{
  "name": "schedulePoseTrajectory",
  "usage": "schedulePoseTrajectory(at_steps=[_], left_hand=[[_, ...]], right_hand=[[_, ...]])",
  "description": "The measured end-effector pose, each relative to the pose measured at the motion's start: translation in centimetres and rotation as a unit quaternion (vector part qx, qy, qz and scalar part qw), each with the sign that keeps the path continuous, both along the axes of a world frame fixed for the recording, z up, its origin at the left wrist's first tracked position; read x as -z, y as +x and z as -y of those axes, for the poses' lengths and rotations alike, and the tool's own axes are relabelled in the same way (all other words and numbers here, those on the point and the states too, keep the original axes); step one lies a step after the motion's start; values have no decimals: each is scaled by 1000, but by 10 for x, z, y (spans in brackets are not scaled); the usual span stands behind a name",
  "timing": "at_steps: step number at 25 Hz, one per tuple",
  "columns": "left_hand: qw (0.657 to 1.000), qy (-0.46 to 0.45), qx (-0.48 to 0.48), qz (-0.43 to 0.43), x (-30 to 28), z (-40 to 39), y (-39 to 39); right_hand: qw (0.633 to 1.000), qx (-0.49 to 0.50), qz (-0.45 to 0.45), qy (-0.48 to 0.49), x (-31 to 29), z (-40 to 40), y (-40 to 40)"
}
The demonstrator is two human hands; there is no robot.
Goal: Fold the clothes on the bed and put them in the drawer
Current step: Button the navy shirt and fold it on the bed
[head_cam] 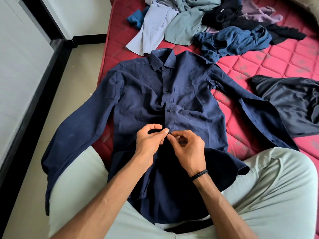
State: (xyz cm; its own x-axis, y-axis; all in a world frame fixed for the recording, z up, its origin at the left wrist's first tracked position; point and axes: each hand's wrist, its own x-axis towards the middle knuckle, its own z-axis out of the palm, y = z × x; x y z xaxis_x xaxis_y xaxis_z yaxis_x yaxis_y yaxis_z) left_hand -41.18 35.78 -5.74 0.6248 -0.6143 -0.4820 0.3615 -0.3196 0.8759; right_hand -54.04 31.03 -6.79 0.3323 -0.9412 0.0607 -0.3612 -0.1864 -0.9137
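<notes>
A navy long-sleeved shirt (pixel 138 94) lies face up on the red quilted mattress (pixel 269 66), collar away from me, sleeves spread to both sides. Its hem drapes over my lap. Several upper buttons are fastened. My left hand (pixel 151 140) pinches the left edge of the button placket at mid-shirt. My right hand (pixel 188 149), with a black braided band on the wrist, pinches the facing placket edge right beside it. Both sets of fingertips meet at one button spot. No drawer is in view.
A heap of unfolded clothes (pixel 203 19) in pale blue, grey-green, black, lilac and dark blue lies at the far end of the mattress. A black shiny garment (pixel 290 102) lies to the right. Tiled floor (pixel 72 80) and a white wall run along the left.
</notes>
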Motion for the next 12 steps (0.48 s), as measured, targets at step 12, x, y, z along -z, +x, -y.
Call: schedulePoseTrajectory(at_steps=[12], left_hand=[[975, 26, 60, 213, -7, 0, -3]], right_hand=[[997, -10, 49, 52, 11, 6, -2]])
